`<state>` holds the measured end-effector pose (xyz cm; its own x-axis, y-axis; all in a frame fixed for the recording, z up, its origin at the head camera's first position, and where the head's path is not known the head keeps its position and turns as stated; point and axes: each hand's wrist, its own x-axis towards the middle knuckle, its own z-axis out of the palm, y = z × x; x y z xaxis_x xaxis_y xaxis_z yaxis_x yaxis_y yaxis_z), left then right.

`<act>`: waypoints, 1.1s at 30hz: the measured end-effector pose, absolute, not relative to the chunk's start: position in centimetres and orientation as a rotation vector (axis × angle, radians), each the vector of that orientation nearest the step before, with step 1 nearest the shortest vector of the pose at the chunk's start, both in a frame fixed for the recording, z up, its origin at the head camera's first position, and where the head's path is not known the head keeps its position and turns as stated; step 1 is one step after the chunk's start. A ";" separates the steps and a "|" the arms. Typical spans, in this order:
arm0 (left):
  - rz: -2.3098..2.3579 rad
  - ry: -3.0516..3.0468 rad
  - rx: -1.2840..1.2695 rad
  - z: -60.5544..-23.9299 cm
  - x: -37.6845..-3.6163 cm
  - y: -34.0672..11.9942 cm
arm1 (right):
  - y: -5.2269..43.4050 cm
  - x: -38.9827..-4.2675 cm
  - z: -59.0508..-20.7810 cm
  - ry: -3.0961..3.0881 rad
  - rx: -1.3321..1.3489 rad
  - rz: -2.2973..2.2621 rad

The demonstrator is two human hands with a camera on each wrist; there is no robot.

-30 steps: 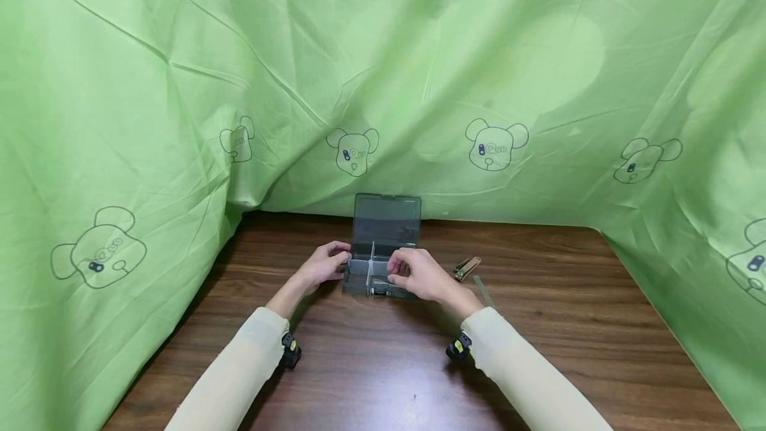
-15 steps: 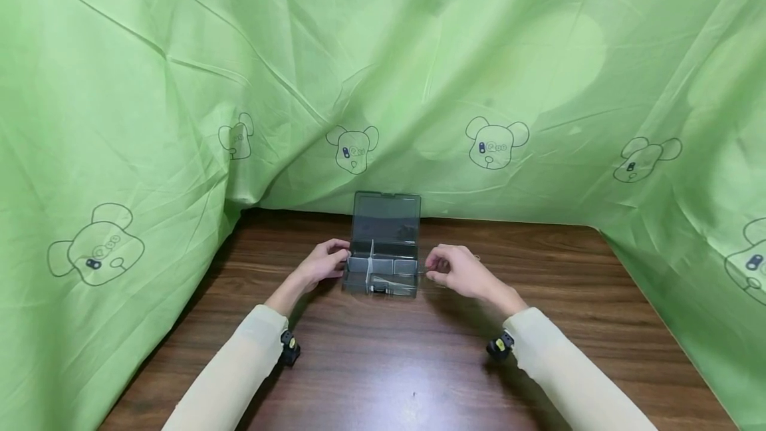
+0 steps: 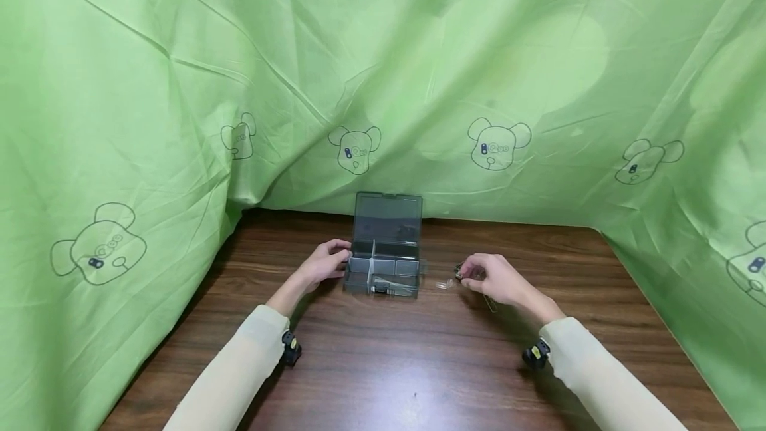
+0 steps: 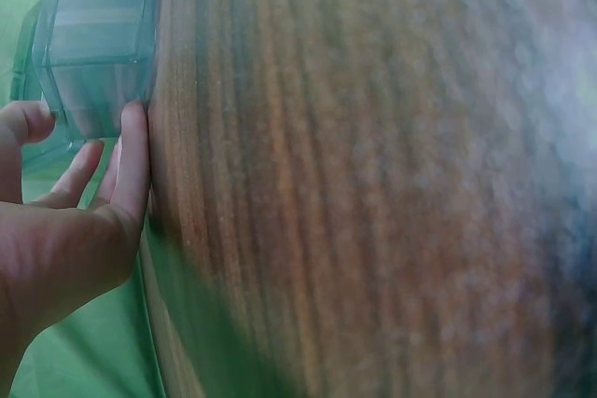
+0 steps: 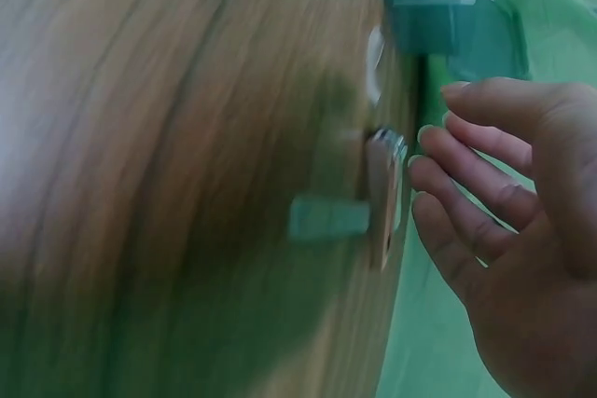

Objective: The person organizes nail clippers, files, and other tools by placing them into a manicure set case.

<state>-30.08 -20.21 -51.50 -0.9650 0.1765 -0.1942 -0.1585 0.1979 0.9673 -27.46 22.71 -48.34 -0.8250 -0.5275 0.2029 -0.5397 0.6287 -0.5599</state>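
A smoky clear compartment box [image 3: 359, 285] with a raised lid [image 3: 387, 218] stands at the back of the table. My left hand [image 3: 326, 261] touches its left side; in the left wrist view the fingertips [image 4: 135, 128] lie along the box's wall [image 4: 98, 34]. My right hand [image 3: 491, 278] is over the nail clipper [image 5: 382, 193], right of the box. The right wrist view shows its fingers loosely bent and parted, with nothing between them, beside the clipper. Thin pale pieces [image 3: 391, 283] lie in the front right compartment.
Small clear pieces [image 3: 445, 284] lie on the wooden table [image 3: 359, 358] between the box and the right hand. A translucent strip [image 5: 326, 219] lies beside the clipper, partly under the right wrist in the head view. A green curtain [image 3: 509, 191] hangs behind the table.
My right hand has moved from over the box's right compartments rightward to the nail clipper. The clear pieces on the table now show. My left hand has stayed at the box.
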 end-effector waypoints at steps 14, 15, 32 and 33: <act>1.847 2.206 0.024 -51.4 -30.0 -20.2 | 27.2 -26.8 -51.0 -2.825 0.740 0.907; 1.846 2.207 0.029 -51.3 -30.0 -20.2 | 27.4 -26.8 -51.1 -2.828 0.732 0.899; 1.844 2.210 0.008 -51.1 -29.7 -20.1 | 27.0 -26.3 -51.6 -2.842 0.678 0.896; 1.842 2.212 0.008 -51.1 -29.7 -20.1 | 27.0 -26.3 -51.6 -2.846 0.674 0.898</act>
<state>-29.75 -20.06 -51.13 -0.9656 0.1709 -0.1960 -0.1619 0.1947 0.9674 -26.29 27.01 -51.61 -0.8997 -0.3850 0.2056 -0.4333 0.7311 -0.5270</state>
